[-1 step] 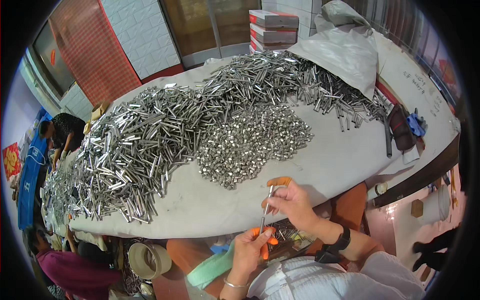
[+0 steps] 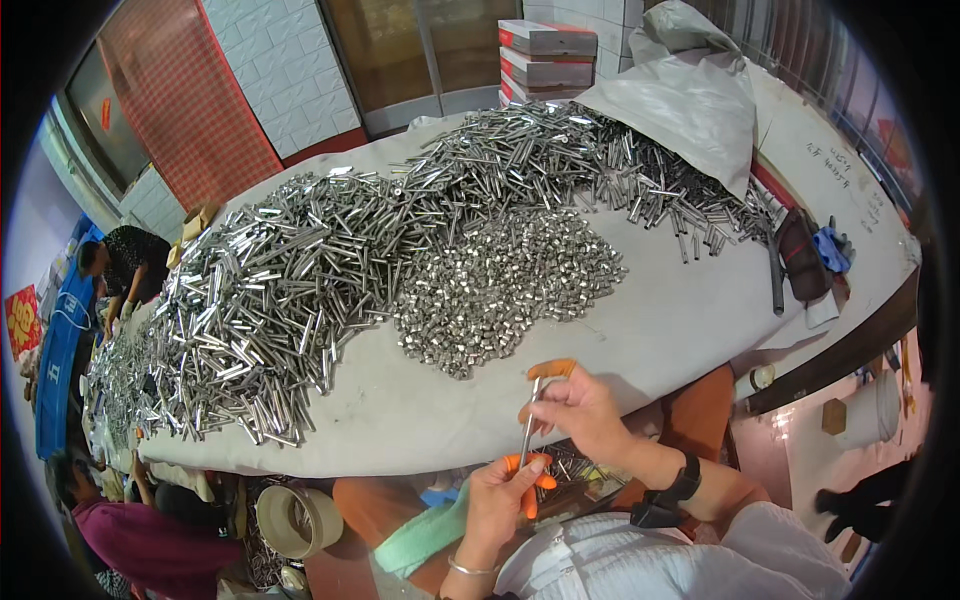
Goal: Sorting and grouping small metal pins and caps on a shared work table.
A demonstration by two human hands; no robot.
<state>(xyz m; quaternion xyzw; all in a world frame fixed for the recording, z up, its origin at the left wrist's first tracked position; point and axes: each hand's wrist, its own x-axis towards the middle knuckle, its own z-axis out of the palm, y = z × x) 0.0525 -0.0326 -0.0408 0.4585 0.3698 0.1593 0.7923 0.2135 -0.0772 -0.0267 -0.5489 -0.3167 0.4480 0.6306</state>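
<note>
A slim metal tube [image 2: 527,432] stands tilted between my hands, just off the table's front edge. My left hand [image 2: 497,500] is closed around its lower end, with orange covers on some fingers. At the upper end, my right hand [image 2: 578,402] pinches it, an orange-covered index finger curled over the top. Whether a smaller part sits at that tip is hidden. Beyond my hands lies a heap of short shiny metal pieces [image 2: 480,300]. A large pile of loose metal tubes [image 2: 290,275] spreads behind it and to the left.
A pale sheet covers the table [image 2: 660,330]. At its right lie a dark rolled item [image 2: 803,255] and blue cloth [image 2: 832,248]. White plastic [image 2: 690,100] covers the pile's far right. Boxes [image 2: 547,55] are stacked behind. A bucket [image 2: 298,522] stands below; people sit at left.
My right hand has shifted slightly left and down along with the tube's upper end, so the tube leans less. My left hand stays in place.
</note>
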